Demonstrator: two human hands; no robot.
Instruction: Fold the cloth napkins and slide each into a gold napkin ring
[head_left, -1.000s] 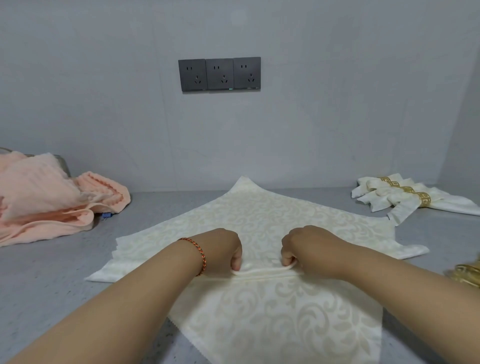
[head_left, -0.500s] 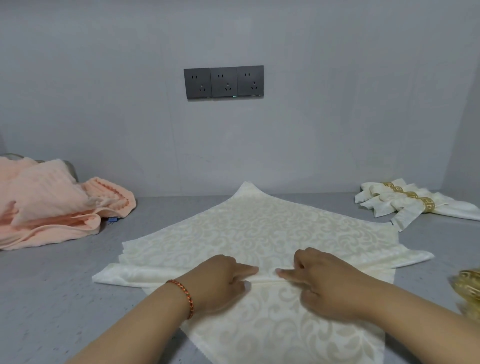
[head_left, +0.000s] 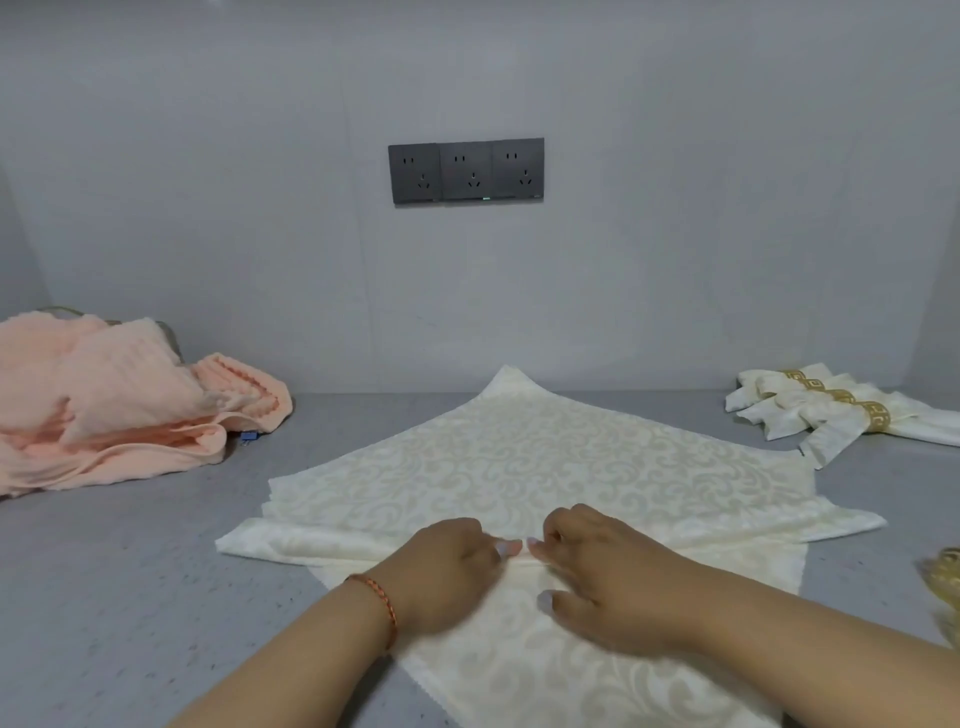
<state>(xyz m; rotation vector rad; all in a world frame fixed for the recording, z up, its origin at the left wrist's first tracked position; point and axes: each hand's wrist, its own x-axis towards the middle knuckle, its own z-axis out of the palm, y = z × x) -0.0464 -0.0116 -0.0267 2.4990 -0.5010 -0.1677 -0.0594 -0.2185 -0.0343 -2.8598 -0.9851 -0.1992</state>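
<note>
A cream napkin with a scroll pattern lies spread on the grey counter, one corner pointing at the wall. A folded band runs across it from left to right. My left hand and my right hand meet at the middle of that band, fingers curled, and pinch a small ridge of cloth between them. At the back right lie finished napkins, each rolled inside a gold ring. Loose gold rings show partly at the right edge.
A heap of peach towels sits at the back left, with a small blue clip beside it. Three dark wall sockets are set in the grey wall behind the counter.
My hands went from pinching a fold to pressing it flat. Now their fingers curl again at the middle of the band. The view has tilted down slightly.
</note>
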